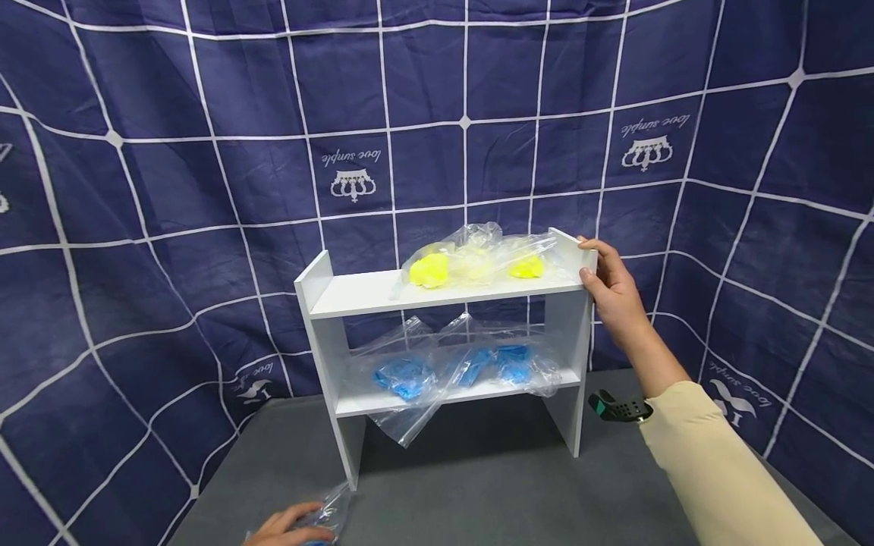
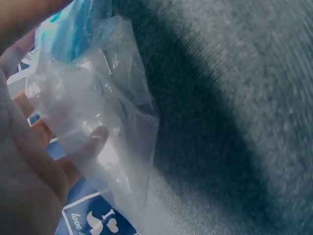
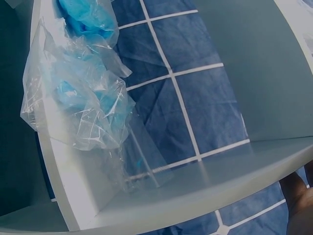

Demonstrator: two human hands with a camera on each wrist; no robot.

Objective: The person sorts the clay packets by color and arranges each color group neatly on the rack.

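Note:
In the head view my left hand [image 1: 290, 527] is low at the left, by the foot of a small white shelf, holding a clear plastic bag [image 1: 334, 509] with something blue in it. The left wrist view shows this bag [image 2: 102, 107] between thumb and fingers, one fingertip showing through the film and the blue contents [image 2: 73, 32] at the top. My right hand [image 1: 614, 292] grips the upper right side panel [image 1: 573, 254] of the white shelf, thumb on the near edge and fingers behind. Only part of this hand [image 3: 301, 203] shows in the right wrist view.
Clear bags with yellow contents [image 1: 430, 271] lie on the top board [image 1: 362, 292]. Bags with blue contents [image 1: 406, 377] lie on the lower board [image 1: 355, 406], one hanging over its front edge. A dark grey cloth [image 1: 464, 493] covers the table; a navy curtain [image 1: 430, 83] surrounds it.

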